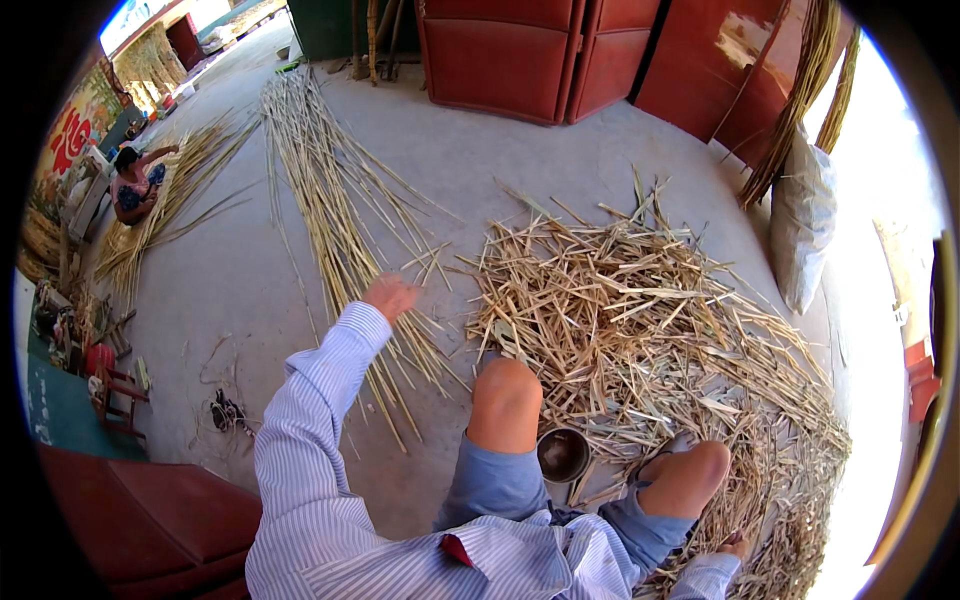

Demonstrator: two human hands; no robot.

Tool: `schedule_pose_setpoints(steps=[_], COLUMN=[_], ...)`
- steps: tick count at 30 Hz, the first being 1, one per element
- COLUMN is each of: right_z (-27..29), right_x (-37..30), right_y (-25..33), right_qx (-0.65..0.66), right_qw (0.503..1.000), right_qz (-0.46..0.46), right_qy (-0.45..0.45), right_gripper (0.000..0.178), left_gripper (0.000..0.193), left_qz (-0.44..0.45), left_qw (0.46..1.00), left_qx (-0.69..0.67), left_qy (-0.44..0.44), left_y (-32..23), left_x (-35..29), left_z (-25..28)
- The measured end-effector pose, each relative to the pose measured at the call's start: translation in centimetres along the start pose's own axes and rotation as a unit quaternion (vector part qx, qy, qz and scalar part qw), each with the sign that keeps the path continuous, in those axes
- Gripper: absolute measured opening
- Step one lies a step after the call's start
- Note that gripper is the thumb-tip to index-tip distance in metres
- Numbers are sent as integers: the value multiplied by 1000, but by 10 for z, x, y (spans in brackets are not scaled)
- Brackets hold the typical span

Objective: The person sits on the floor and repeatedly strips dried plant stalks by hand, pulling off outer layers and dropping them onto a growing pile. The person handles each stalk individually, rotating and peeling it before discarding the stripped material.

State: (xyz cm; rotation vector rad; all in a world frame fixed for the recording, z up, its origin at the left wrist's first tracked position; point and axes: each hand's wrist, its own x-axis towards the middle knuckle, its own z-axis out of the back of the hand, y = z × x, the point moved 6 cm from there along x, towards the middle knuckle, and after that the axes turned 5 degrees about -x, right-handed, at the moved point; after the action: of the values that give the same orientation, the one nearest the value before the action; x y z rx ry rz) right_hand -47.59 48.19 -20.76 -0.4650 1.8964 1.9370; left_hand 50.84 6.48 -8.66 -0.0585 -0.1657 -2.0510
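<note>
My left hand (391, 297) reaches forward over the long, pale reed stalks (335, 190), which lie fanned out on the floor. Motion smears its fingers, so whether it grips a stalk cannot be told. Low at the right, beside my right knee, my right hand (735, 546) is near the scattered stalk pieces. It looks curled, and whatever it may hold is hidden. A big heap of short, cut stalk pieces and dry leaves (610, 310) spreads in front of my knees and along my right side.
A dark round bowl (563, 455) stands between my legs. Red metal doors (500, 55) are at the back, a white sack (803, 220) with tall stalks at the right. At far left a person (137, 185) squats by more reeds (185, 185). A small chair (120, 400) stands nearer.
</note>
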Motion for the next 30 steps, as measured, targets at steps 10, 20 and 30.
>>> schedule_pose_setpoints(steps=[10,20,30], right_z=[92,-68,-423], right_x=[12,7,-75], right_y=[-84,-83,-44], right_qx=[-133,-186,-692], right_qw=[973,964,611], right_qz=[59,-177,172], right_qy=[180,75,344], right_gripper=[35,33,33], left_gripper=[36,25,12], left_qz=[274,139,-35], left_qw=[882,958,788], left_qx=[-85,-235,-608], left_qy=[374,-92,-90], left_y=[62,-104,-364], left_x=[-128,63,256], left_z=[-158,38,139])
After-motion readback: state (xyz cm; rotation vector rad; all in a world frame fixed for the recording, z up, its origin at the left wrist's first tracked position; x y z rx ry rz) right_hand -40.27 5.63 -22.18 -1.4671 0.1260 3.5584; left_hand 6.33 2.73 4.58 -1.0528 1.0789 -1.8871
